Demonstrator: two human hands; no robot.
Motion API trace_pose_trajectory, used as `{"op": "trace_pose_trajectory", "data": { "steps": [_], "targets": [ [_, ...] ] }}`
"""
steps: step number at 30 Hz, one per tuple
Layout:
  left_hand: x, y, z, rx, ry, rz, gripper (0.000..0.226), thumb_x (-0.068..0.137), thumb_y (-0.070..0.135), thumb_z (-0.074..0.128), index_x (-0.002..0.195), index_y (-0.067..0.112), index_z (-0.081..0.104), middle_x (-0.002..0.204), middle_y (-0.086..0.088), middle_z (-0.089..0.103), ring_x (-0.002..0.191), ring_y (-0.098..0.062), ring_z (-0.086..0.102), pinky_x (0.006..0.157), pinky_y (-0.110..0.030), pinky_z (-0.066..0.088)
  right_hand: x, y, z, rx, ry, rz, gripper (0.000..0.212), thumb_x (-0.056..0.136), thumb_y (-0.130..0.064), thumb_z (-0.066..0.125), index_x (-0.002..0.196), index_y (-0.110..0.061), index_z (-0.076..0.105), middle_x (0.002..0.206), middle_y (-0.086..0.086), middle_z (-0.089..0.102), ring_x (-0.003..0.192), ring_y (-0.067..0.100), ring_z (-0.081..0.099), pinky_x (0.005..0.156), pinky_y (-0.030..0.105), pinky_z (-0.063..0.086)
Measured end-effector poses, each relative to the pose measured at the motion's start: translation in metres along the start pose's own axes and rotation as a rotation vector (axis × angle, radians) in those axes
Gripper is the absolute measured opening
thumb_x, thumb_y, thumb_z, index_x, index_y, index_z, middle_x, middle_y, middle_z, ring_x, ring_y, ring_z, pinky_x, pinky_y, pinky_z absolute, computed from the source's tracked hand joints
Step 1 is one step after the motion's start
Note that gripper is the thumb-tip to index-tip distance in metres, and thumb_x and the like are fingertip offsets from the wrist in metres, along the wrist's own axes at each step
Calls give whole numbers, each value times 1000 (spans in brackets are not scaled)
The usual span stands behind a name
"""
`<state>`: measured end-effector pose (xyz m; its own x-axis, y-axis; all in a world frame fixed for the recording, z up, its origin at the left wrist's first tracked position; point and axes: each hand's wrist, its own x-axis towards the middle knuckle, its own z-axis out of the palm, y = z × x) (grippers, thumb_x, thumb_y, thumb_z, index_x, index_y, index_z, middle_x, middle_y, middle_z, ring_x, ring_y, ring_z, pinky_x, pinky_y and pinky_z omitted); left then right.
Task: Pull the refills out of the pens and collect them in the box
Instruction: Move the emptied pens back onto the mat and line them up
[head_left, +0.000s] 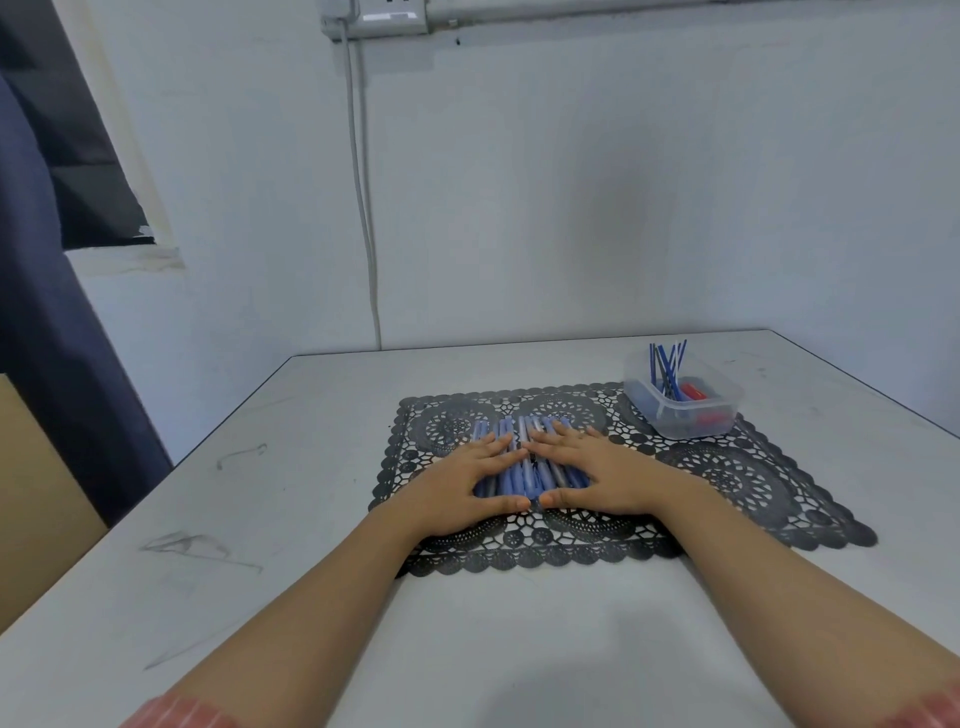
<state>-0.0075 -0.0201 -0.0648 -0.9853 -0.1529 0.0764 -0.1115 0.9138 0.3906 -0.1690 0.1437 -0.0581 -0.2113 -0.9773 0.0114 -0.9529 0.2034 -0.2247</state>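
Note:
Several blue pens (524, 475) lie side by side in a row on a black lace placemat (737, 478). My left hand (462, 488) and my right hand (597, 473) lie flat on the row with straight fingers, thumbs nearly meeting at its near edge. Both hands hide parts of the pens. At the mat's far right corner stands a clear plastic box (683, 402). Several blue refills (667, 371) lean upright inside it, beside some red pieces (696, 392).
The white table (311, 519) ends against a white wall, with its right edge running past the box. A grey cable (363, 208) hangs down the wall from a socket. A dark curtain (47, 291) hangs at the left.

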Motion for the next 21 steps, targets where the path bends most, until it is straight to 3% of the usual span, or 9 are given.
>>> {"op": "trace_pose_trajectory", "data": {
  "steps": [6,10,13,18,21],
  "targets": [
    [0,2,0,-8,18,12,71,80,62,53,142,39,28,153,14,16,140,-3,10,117,-34,10,1,0,0,19,-2,-14,80,80,-69,41,147,-35,13,153,-17,5,136,-2,-6,115,39,0],
    [-1,5,0,-7,58,7,68,80,60,56,140,38,34,151,12,23,139,-3,14,116,-32,11,-1,-4,0,4,8,15,85,80,-70,39,147,-33,4,155,-9,4,138,0,-6,116,33,2],
    [0,6,0,-4,86,1,67,79,60,57,139,37,37,151,11,26,139,-5,16,116,-33,13,-1,-6,0,-17,16,18,82,82,-68,39,148,-33,4,154,-13,4,140,2,-4,114,31,3],
    [2,7,2,35,107,-10,69,77,64,55,138,36,38,150,9,27,140,-9,18,116,-36,15,1,-4,3,7,21,23,93,71,-83,13,147,-32,-1,156,-7,0,140,2,-7,116,31,-2],
    [2,6,3,53,109,-7,70,77,65,54,139,36,37,150,9,27,140,-10,18,115,-36,15,3,-3,5,-3,34,30,87,75,-77,10,147,-31,-1,155,-7,0,139,0,-8,114,30,-4]
  ]
}}
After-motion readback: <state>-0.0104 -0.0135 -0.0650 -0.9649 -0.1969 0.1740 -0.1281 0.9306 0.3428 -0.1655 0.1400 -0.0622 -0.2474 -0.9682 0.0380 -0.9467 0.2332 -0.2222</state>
